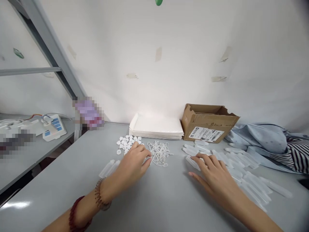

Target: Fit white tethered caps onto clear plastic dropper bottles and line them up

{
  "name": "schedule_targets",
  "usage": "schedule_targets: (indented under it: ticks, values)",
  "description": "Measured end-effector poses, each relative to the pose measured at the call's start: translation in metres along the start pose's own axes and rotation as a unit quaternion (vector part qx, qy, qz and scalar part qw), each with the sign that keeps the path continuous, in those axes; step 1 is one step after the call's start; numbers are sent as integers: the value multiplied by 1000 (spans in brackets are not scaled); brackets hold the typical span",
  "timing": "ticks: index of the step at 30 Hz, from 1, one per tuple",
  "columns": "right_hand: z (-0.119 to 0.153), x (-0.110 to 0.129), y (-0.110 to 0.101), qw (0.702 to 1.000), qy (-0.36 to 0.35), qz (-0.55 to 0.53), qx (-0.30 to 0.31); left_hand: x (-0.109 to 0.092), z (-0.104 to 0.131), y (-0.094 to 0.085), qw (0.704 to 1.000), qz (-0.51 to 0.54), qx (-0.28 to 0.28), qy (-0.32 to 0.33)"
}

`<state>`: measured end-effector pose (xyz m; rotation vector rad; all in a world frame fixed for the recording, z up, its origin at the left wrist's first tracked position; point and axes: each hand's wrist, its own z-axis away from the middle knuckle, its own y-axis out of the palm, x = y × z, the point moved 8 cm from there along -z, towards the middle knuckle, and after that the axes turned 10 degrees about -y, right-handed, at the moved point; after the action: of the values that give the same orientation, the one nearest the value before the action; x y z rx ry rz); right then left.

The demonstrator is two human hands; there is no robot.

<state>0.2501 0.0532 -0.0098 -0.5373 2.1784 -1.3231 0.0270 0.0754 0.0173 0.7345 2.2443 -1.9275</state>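
My left hand (pixel 135 162) is at the left edge of a heap of thin white looped pieces (pixel 159 152). Its thumb and forefinger tips come close together in a pinch, and whatever is between them is too small to make out. Behind this hand lies a pile of small white caps (pixel 126 142). Two or so translucent plastic tubes (pixel 109 169) rest beside its wrist. My right hand (pixel 212 172) hovers over the left side of a spread of translucent tubes (pixel 256 183), thumb and fingers apart. Its forefinger is nearest a single translucent tube (pixel 192 162).
A stack of white padded sheets (pixel 156 127) stands against the wall, beside an open cardboard box (pixel 209 124). Light blue fabric (pixel 260 140) and a striped cloth (pixel 299 154) lie at the right. On the left side table sits a white device with blue labels (pixel 55 127).
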Motion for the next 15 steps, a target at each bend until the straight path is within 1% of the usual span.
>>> schedule_targets:
  ticks: [2,6,9,15]
  values:
    - [1,4,2,1000,-11,3,4,-9,-5,7,999,-39,12,4]
    - [-1,8,8,1000,-19,18,10,-17,-9,15,996,-92,0,-16]
    - [-1,7,11,999,-33,27,5,-17,-9,20,994,-99,-12,-33]
    - [1,4,13,998,-41,16,-43,-10,-14,28,996,-66,-33,-48]
